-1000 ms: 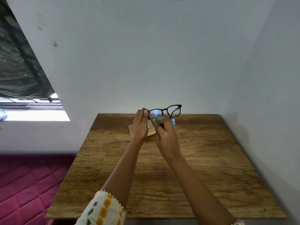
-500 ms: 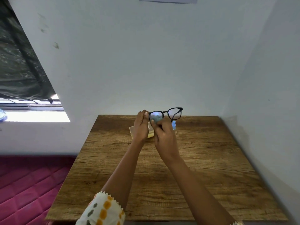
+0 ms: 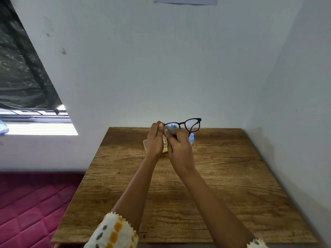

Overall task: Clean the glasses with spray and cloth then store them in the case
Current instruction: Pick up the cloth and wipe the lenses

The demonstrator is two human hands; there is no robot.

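A wooden table (image 3: pixel 223 185) stands in the corner. On it lie a pale case (image 3: pixel 146 143) and, near it, a blue spray bottle (image 3: pixel 191 137).

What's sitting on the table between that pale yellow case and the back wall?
Nothing that shows in the head view: behind the case there is only bare wooden table up to the wall, though both hands hide part of that stretch.

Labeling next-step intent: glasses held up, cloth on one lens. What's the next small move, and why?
Probably slide the cloth across to the other lens. The right hand presses it on the lens nearest the left hand, which pinches the black glasses by that end; the far lens looks untouched. The case waits on the table.
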